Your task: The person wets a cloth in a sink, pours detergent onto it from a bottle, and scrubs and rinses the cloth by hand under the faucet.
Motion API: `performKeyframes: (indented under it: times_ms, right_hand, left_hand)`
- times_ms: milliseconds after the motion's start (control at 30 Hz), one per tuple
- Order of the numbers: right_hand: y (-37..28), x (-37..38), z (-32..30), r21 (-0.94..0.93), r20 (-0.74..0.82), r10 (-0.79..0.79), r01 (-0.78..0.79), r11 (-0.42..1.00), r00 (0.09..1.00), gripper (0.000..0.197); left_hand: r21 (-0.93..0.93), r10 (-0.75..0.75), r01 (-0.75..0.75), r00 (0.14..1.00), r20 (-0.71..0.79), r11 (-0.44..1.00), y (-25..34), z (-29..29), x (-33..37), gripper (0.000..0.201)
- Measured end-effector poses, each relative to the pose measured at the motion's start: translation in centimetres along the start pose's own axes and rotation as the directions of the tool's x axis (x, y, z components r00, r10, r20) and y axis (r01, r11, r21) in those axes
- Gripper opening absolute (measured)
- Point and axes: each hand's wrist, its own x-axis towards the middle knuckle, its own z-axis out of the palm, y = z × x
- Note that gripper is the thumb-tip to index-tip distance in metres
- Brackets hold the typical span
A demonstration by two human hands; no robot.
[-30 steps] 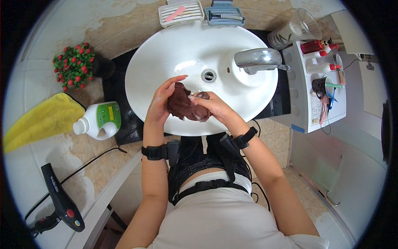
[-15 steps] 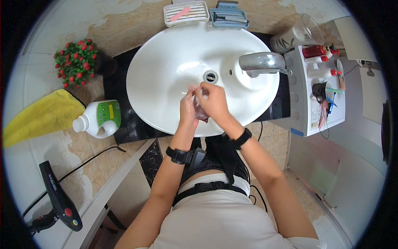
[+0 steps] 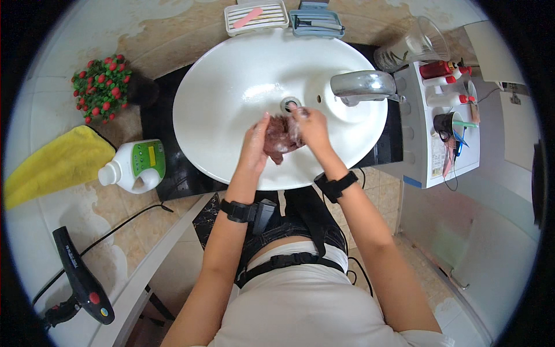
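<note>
A soapy, brownish-purple cloth (image 3: 277,136) is stretched between my hands over the near half of the white washbasin (image 3: 214,87). White suds cling to it; whether it is a garment I cannot make out. My left hand (image 3: 252,144) grips its left edge with the thumb on top. On the other side, my right hand (image 3: 313,128) is closed on the bunched right end, lather on its fingers. The drain (image 3: 290,105) lies just beyond the cloth. To the right, the chrome faucet (image 3: 364,85) stands with no water visible under it.
A white detergent jug (image 3: 124,168), a yellow cloth (image 3: 58,165) and a potted plant (image 3: 103,87) are on the left. A black hair dryer (image 3: 81,277) lies lower left. Two soap dishes (image 3: 257,26) sit behind the basin. A white cabinet (image 3: 428,133) with bottles stands at right.
My hands have moved apart from being pressed together. The bunched cloth has opened out between them, showing more of its surface.
</note>
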Motion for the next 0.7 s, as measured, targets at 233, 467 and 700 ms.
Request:
performKeyframes:
  times_ms: [233, 467, 700]
  right_hand:
    - [-2.9, -2.3, -3.6, 0.622, 0.585, 0.253, -0.626, 0.47, 0.771, 0.033]
    - [-1.7, -2.6, -2.0, 0.616, 0.769, 0.051, -0.76, 0.207, 0.638, 0.026]
    - [-2.3, -3.3, -2.9, 0.533, 0.804, 0.161, -0.814, 0.232, 0.572, 0.043]
  left_hand:
    - [0.269, 0.342, -0.342, 0.938, 0.051, 0.9, 2.8, -4.8, 0.5, 0.028]
    - [0.019, -0.143, 0.146, 0.919, 0.367, 0.989, 0.8, -2.7, 1.8, 0.05]
    - [0.032, -0.064, 0.058, 0.957, 0.284, 0.998, 1.0, -0.9, 1.6, 0.029]
